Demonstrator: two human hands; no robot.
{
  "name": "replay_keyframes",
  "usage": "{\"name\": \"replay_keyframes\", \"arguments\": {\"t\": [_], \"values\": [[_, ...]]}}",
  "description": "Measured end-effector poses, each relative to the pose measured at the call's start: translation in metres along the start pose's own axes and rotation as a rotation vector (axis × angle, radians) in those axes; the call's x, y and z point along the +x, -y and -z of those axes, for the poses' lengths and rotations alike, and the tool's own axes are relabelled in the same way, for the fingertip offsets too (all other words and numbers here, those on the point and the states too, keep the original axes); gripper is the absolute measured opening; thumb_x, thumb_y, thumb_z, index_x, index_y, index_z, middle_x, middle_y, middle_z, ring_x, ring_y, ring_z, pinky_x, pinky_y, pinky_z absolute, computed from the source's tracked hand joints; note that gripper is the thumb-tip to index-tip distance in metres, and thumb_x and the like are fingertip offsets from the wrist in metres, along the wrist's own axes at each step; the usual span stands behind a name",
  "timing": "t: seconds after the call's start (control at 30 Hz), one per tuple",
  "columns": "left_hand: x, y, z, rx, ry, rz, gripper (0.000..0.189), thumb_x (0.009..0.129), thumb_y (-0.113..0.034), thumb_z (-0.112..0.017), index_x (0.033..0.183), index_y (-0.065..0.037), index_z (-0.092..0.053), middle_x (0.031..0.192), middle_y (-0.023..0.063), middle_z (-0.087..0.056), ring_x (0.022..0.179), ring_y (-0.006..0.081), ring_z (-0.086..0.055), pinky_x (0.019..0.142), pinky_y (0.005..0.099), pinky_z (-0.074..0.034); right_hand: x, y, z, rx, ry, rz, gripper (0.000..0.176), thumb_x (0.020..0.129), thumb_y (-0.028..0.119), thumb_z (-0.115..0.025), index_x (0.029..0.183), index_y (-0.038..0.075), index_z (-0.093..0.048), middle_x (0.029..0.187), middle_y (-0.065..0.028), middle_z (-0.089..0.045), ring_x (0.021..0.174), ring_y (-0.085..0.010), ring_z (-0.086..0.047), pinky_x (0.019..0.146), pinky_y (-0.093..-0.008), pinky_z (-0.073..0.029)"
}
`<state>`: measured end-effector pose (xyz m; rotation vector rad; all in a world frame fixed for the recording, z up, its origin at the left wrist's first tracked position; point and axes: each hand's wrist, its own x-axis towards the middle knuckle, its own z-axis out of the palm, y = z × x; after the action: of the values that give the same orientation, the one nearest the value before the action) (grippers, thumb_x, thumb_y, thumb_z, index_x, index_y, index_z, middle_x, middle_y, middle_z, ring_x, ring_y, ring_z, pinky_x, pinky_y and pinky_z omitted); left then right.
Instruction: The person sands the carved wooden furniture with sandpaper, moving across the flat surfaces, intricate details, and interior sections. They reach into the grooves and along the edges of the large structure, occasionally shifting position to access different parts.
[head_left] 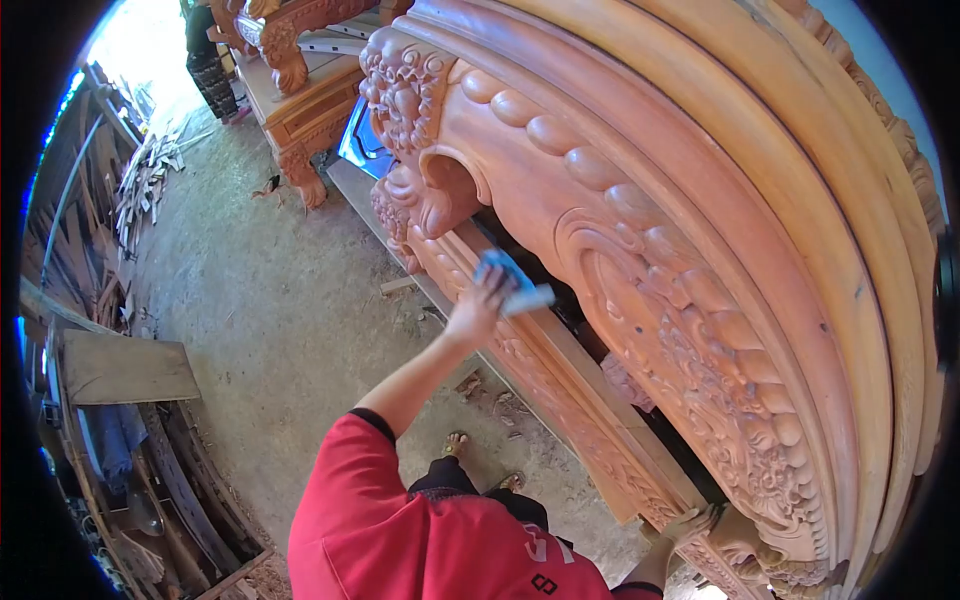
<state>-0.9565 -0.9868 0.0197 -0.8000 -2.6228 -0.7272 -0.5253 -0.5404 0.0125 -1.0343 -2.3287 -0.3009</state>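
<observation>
My left hand point(478, 308), blurred by motion, is closed on a blue pad point(512, 276) with a pale edge. It holds the pad against the long wooden rail point(545, 345) at the front of a large carved piece of furniture. Behind the rail rises the carved wooden panel point(640, 270), with rounded beads and scrollwork along it. Low on the right, my right hand point(686, 524) rests on the carved end of the front rail, its fingers lying over the wood.
A dark gap runs between rail and panel, with a pinkish cloth point(628, 382) in it. Another carved wooden piece point(300, 100) stands at the upper left, near a person point(210, 70). Wood scraps point(155, 180) and a board point(130, 368) line the left side of the concrete floor point(250, 290).
</observation>
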Motion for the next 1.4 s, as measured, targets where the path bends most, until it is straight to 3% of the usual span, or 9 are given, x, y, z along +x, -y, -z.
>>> {"name": "replay_keyframes", "arguments": {"t": [0.13,0.53,0.9,0.97,1.0,1.07,1.13,1.27,1.4], "values": [[-0.025,-0.028,-0.008,-0.025,0.139,-0.324,0.063,0.068,-0.008,-0.057,0.129,-0.012,-0.04,0.14,0.0114,-0.028,0.13,0.0282,-0.024,0.103,0.0415,-0.027,0.0,-0.002,0.0,-0.011,-0.005,0.011,0.048,0.093,0.036,-0.03,0.121,-0.001,-0.043,0.125,-0.0217,-0.04,0.118,-0.0367,-0.036,0.098,-0.0477,-0.029],[-0.017,-0.008,-0.011,0.026,0.034,0.107,0.058,0.076,-0.015,-0.051,0.133,-0.012,-0.035,0.141,0.0072,-0.028,0.13,0.0305,-0.024,0.103,0.0448,-0.022,-0.003,-0.022,-0.005,0.012,0.141,0.009,0.055,0.092,0.041,-0.028,0.125,-0.002,-0.038,0.131,-0.0218,-0.035,0.122,-0.0378,-0.03,0.101,-0.0486,-0.024],[-0.147,-0.18,-0.053,-0.183,0.395,-0.655,0.037,0.078,-0.014,-0.046,0.114,-0.009,-0.052,0.117,0.0062,-0.052,0.113,0.0248,-0.045,0.097,0.0421,-0.03,-0.02,0.056,0.055,-0.137,0.547,-0.187,0.068,0.079,0.035,-0.059,0.13,0.0,-0.031,0.138,-0.0197,-0.027,0.129,-0.0337,-0.024,0.104,-0.0453,-0.02],[-0.171,-0.204,-0.043,-0.278,0.517,-0.728,0.027,0.075,-0.013,-0.048,0.099,-0.006,-0.057,0.096,0.0065,-0.06,0.094,0.0255,-0.055,0.085,0.0389,-0.04,-0.06,0.062,0.052,0.447,0.45,0.228,0.079,0.07,0.018,-0.071,0.134,0.002,-0.027,0.139,-0.0203,-0.025,0.127,-0.033,-0.027,0.105,-0.0384,-0.023],[-0.181,-0.216,-0.038,-0.292,0.603,-0.728,0.022,0.074,-0.013,-0.049,0.092,-0.004,-0.059,0.086,0.0063,-0.061,0.084,0.0258,-0.058,0.078,0.0375,-0.044,-0.053,0.115,0.123,0.765,0.877,-0.168,0.091,0.06,0.016,-0.079,0.134,0.002,-0.027,0.138,-0.0205,-0.028,0.127,-0.0313,-0.027,0.105,-0.0372,-0.022],[-0.204,-0.232,-0.036,-0.246,0.547,-0.781,0.02,0.07,-0.015,-0.052,0.087,-0.007,-0.059,0.075,0.0057,-0.061,0.071,0.0255,-0.058,0.064,0.0377,-0.048,-0.116,0.095,0.085,0.735,0.952,0.084,0.095,0.051,0.022,-0.084,0.13,0.001,-0.034,0.131,-0.0146,-0.04,0.121,-0.0271,-0.038,0.1,-0.0358,-0.03],[-0.223,-0.243,-0.042,-0.376,0.596,-0.86,0.02,0.068,-0.015,-0.056,0.087,-0.007,-0.059,0.076,0.0058,-0.06,0.069,0.0265,-0.058,0.062,0.0404,-0.048,-0.145,0.093,0.095,1.078,1.27,-0.088,0.079,0.061,0.018,-0.079,0.127,0.001,-0.039,0.131,-0.0122,-0.042,0.12,-0.0248,-0.039,0.1,-0.0332,-0.03],[-0.249,-0.267,-0.074,-0.572,0.752,-0.938,0.018,0.07,-0.016,-0.059,0.087,-0.008,-0.059,0.077,0.0061,-0.06,0.07,0.0272,-0.058,0.064,0.041,-0.048,-0.213,0.071,0.082,1.6,1.022,-0.264,0.052,0.073,0.015,-0.068,0.118,0.0,-0.047,0.128,-0.0164,-0.044,0.119,-0.0239,-0.041,0.099,-0.0346,-0.03],[-0.234,-0.306,-0.088,-0.52,0.693,-0.921,0.025,0.073,-0.027,-0.066,0.089,-0.008,-0.061,0.093,0.0087,-0.06,0.089,0.0286,-0.057,0.075,0.0377,-0.047,-0.234,0.052,0.076,1.346,0.235,-0.437,0.029,0.083,0.008,-0.053,0.111,0.001,-0.053,0.107,-0.013,-0.058,0.1,-0.0234,-0.054,0.088,-0.0355,-0.04]]}}
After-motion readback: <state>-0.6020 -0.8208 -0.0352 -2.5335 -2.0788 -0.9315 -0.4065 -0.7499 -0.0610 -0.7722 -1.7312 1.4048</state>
